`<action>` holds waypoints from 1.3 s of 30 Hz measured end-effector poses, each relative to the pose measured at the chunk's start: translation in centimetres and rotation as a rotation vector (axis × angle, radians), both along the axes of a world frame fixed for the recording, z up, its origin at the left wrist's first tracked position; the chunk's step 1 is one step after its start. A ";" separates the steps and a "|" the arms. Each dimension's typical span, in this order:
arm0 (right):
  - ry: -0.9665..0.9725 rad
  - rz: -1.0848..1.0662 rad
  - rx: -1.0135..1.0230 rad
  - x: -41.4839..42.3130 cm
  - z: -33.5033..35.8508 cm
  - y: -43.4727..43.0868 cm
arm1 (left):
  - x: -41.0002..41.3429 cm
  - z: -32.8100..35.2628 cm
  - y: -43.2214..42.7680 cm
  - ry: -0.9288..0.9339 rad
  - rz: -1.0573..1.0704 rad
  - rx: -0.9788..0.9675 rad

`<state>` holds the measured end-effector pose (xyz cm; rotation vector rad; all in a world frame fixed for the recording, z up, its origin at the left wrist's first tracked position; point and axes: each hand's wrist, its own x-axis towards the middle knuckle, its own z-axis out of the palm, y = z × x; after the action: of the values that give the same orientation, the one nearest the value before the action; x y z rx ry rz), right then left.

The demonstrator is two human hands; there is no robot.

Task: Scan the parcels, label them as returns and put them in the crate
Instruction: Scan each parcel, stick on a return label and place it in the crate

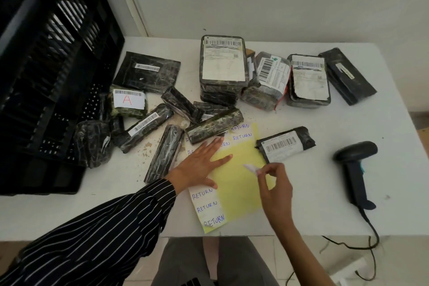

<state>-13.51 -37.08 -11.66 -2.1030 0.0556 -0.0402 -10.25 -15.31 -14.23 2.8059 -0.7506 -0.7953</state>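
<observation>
A yellow backing sheet (pixel 236 183) with white stickers reading RETURN lies on the table's front middle. My left hand (pixel 199 167) presses flat on it with fingers spread. My right hand (pixel 274 183) pinches a small white sticker (pixel 251 168) just above the sheet. A black-wrapped parcel (pixel 285 144) with a barcode label lies just right of the sheet, close to my right hand. Several more wrapped parcels (pixel 222 69) lie across the back and left of the table. The black crate (pixel 51 72) stands at the left.
A black handheld scanner (pixel 355 169) lies on the table at the right, its cable running off the front edge. One long parcel (pixel 213 125) overlaps the sheet's top edge. A white wall rises behind the table (pixel 325 204).
</observation>
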 end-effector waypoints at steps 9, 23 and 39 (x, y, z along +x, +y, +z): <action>0.112 -0.094 0.038 4.2 -0.2 -6.3 | -0.8 3.1 -6.1 0.115 0.496 -0.440; 0.126 0.200 -0.067 9.2 -1.3 -9.6 | 3.7 1.9 -17.5 0.291 1.496 -1.096; -0.080 0.303 -0.462 10.9 -2.6 -8.5 | 4.2 -0.6 -19.1 -0.023 1.372 -0.802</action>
<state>-2.62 -45.55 -14.27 -2.5448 -0.3514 0.0509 -6.02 -34.44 -14.79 1.8633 0.7199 -0.1084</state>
